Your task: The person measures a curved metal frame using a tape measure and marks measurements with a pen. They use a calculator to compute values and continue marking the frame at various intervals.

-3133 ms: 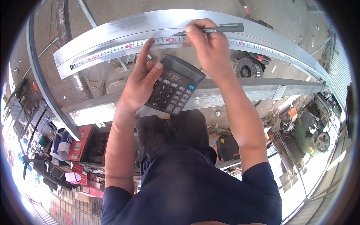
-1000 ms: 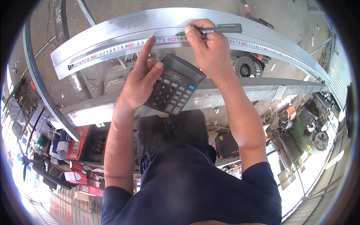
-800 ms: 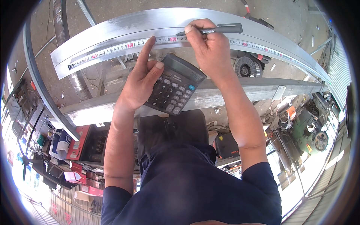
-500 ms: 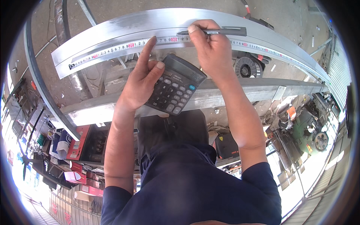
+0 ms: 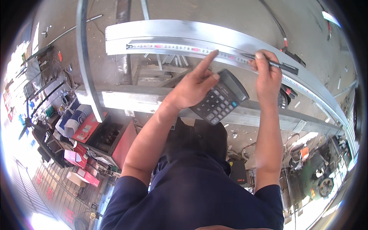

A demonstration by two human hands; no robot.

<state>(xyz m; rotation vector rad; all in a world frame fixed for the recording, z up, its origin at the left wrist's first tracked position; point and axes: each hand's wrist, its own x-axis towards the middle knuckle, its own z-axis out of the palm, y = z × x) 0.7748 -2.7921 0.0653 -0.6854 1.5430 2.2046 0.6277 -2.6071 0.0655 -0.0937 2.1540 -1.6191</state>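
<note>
In my left hand (image 5: 194, 86) is a black calculator (image 5: 222, 100), gripped at its left side with the thumb over its face. The index finger of that hand stretches forward to the tape measure (image 5: 176, 47), its tip at the tape's near edge. The tape lies extended along a long silvery metal strip (image 5: 161, 28). My right hand (image 5: 267, 74) pinches a dark marker pen (image 5: 285, 68) between thumb and fingers. The pen's tip points left, close above the strip and the tape, though I cannot tell whether it touches.
A metal beam (image 5: 245, 113) runs crosswise under my hands, and a steel bar (image 5: 87, 57) slants at the left. A red box (image 5: 122, 143) stands at lower left, near cartons (image 5: 82, 168). Black cable (image 5: 274, 19) lies on the floor beyond the strip.
The view has shifted, so the strip, tape and both hands sit farther right in the picture. Both hands keep their holds on the calculator and pen, and the left index finger still points at the tape.
</note>
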